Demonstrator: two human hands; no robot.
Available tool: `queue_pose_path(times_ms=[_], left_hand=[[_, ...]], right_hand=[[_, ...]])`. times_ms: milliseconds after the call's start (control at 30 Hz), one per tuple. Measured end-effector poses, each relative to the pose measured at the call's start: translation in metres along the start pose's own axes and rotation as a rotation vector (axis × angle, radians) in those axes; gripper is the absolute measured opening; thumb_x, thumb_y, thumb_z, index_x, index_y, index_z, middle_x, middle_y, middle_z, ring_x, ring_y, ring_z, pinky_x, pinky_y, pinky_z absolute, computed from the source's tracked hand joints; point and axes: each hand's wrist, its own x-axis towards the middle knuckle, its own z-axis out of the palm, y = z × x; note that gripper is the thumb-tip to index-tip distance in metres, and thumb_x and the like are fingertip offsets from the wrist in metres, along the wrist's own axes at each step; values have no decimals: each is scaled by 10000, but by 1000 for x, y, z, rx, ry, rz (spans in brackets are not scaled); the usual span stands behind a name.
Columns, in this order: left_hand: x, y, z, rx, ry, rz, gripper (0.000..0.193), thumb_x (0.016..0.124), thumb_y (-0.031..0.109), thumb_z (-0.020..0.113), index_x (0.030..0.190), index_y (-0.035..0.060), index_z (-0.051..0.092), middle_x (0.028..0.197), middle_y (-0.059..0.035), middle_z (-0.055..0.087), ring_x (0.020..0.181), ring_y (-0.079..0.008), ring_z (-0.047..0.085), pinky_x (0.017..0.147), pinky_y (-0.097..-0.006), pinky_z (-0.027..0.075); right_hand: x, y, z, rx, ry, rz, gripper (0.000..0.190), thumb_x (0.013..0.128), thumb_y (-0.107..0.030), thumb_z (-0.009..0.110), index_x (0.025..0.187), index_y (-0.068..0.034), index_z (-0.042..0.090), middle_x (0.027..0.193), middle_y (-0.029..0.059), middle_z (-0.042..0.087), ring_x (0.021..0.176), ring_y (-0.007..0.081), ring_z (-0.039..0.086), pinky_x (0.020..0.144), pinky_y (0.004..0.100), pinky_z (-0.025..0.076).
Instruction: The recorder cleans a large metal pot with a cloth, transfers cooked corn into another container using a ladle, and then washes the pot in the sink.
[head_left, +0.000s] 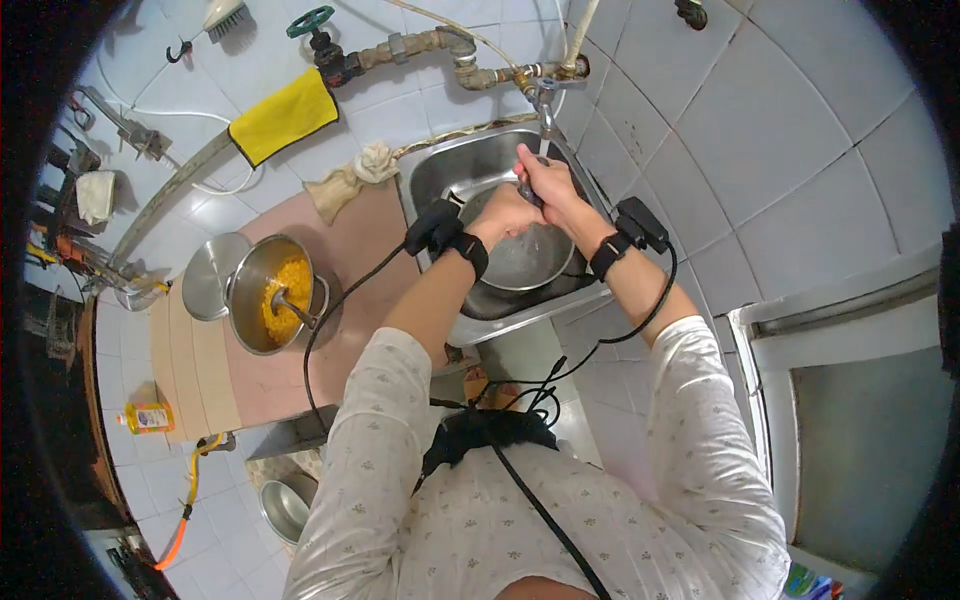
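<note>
Over the sink, my right hand (553, 186) wraps around a dark elongated object (529, 196), perhaps a vegetable; the grip hides much of it. My left hand (510, 212) is closed at the object's lower end, against my right hand. Water runs from the faucet (547, 112) onto the right hand and the object. Beneath both hands, a round metal basin (525, 271) with cloudy water sits in the stainless steel sink (442, 169).
Left on the counter (360, 255) stands a steel pot (241, 296) of yellow food with a ladle (289, 304), beside a lid (208, 276). Cloths (334, 191) lie by the sink. A tiled wall (675, 150) closes the right side. Black cables (645, 319) hang from my wrists.
</note>
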Motion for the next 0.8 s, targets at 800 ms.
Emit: queue_pose_path(times_ms=[800], left_hand=[[0, -29, 45, 638, 253, 355, 176, 656, 146, 550, 682, -19, 604, 703, -238, 579, 687, -386, 573, 639, -451, 460]], right_hand=[[7, 28, -16, -616, 273, 82, 450, 847, -312, 385, 876, 99, 567, 940, 318, 525, 952, 430, 492, 804, 423, 400]])
